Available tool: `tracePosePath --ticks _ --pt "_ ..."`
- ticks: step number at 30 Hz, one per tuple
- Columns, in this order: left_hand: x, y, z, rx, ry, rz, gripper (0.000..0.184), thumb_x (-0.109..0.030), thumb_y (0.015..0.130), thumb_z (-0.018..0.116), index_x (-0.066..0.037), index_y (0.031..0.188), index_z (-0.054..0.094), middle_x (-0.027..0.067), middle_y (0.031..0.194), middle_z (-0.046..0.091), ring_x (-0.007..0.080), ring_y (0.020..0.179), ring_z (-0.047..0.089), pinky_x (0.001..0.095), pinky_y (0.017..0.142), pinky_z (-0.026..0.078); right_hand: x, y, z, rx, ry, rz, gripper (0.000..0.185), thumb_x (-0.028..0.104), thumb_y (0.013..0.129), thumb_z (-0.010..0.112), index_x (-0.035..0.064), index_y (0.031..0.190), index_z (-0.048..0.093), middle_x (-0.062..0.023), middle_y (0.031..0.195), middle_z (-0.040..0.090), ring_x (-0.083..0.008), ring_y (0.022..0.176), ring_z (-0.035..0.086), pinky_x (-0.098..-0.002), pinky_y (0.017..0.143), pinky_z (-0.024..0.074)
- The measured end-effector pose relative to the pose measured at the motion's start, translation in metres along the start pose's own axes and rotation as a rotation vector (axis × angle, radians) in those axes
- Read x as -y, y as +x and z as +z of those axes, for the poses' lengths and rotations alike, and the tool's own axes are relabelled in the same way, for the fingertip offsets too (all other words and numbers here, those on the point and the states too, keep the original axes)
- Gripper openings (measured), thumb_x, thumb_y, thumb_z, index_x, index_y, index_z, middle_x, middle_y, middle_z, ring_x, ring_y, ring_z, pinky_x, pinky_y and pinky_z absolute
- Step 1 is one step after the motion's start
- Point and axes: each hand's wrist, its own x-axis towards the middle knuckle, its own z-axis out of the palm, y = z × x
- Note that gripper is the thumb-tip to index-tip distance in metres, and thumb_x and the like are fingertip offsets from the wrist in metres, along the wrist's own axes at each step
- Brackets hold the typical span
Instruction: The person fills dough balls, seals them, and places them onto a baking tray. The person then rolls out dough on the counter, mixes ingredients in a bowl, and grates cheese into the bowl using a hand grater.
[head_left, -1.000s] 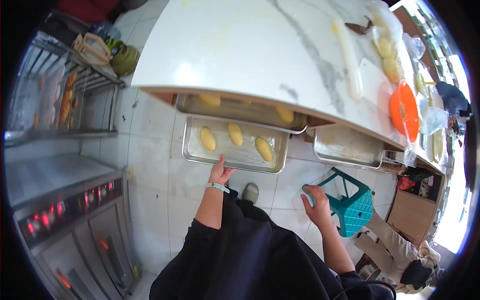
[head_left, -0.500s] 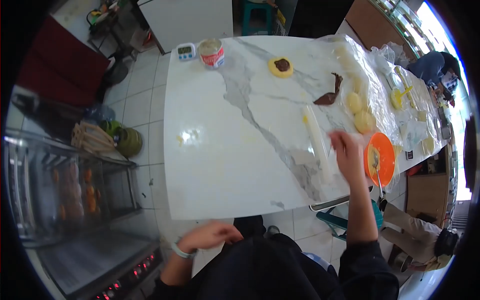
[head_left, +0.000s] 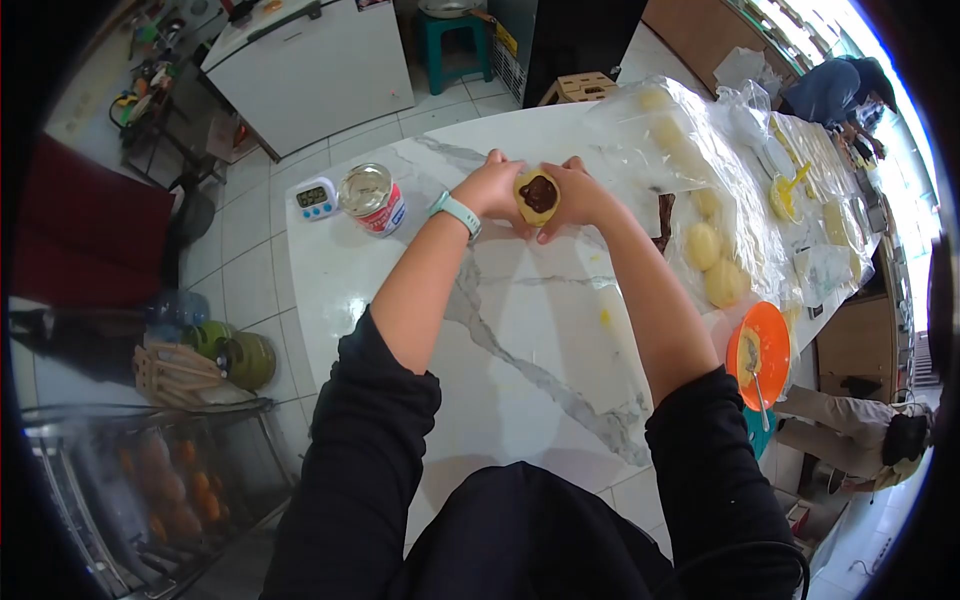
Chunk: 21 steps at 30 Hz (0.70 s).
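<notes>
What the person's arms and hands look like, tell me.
Left sleeve and right sleeve: black, bunched near the elbows, a thin dark cable looping over the right one. Left hand and right hand: ungloved, with a mint-green wristband on the left wrist only.

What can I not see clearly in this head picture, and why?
In the head view:
Dough round: its underside faces away, between the left hand and right hand.
Timer: digits too small to read surely.
Plastic sheet: what lies beneath its far part is blurred by folds and glare.
Black garment: cut off by the bottom edge.
</notes>
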Motion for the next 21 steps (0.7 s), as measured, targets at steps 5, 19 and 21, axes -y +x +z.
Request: tracePosePath --ticks 5,19,21 --pt "-0.007 0.012 -0.021 0.188 -0.227 -0.092 0.081 -0.017 0.042 0.086 -0.003 0.117 0.057 0.0145 0.107 0.059 0.0256 0.100 0.058 0.0328 0.087 0.046 -0.006 -0.004 -0.017 0.096 0.228 0.024 0.095 0.025 0.039 0.086 0.0097 0.126 0.052 -0.0182 0.117 0.049 -0.0315 0.108 0.050 -0.0357 0.092 0.0418" --pt "-0.010 0.008 -0.007 -0.065 -0.138 0.048 0.061 -0.012 0.048 0.081 -0.006 0.106 0.064 0.0119 0.101 0.060 0.0259 0.082 0.062 0.0313 0.078 0.050 -0.005 0.001 -0.004 -0.055 0.176 -0.077 0.063 0.017 0.046 0.082 0.0036 0.105 0.064 -0.0110 0.096 0.064 -0.0253 0.084 0.062 -0.0350 0.080 0.0493" --pt "-0.018 -0.001 -0.013 -0.039 -0.265 -0.025 0.058 -0.011 0.049 0.080 -0.006 0.105 0.065 0.0114 0.100 0.060 0.0247 0.075 0.063 0.0308 0.074 0.051 -0.002 -0.010 -0.010 -0.079 0.249 -0.076 0.061 0.017 0.048 0.082 0.0039 0.105 0.064 -0.0111 0.096 0.063 -0.0241 0.086 0.061 -0.0349 0.079 0.0495"
